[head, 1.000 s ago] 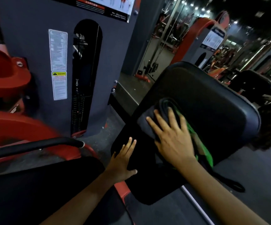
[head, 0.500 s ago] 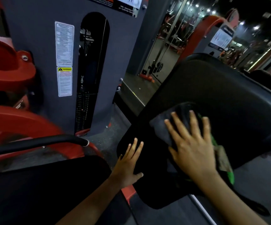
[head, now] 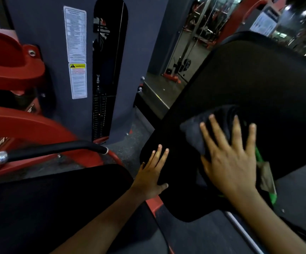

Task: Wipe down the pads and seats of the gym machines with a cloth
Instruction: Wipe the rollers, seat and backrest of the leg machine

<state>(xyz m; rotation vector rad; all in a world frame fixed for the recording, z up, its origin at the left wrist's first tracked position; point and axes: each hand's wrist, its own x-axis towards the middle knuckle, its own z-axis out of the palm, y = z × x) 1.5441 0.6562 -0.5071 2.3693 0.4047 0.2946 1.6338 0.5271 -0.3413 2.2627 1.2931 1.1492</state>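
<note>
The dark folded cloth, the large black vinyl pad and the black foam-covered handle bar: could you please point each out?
dark folded cloth [head: 194, 134], head view, its exposed left corner.
large black vinyl pad [head: 258, 76], head view, its upper face.
black foam-covered handle bar [head: 56, 150], head view, mid-length.

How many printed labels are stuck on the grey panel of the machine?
2. A white text label sits high on the grey panel; a label with a yellow warning header sits directly below it. Others may lie outside the view.
</note>
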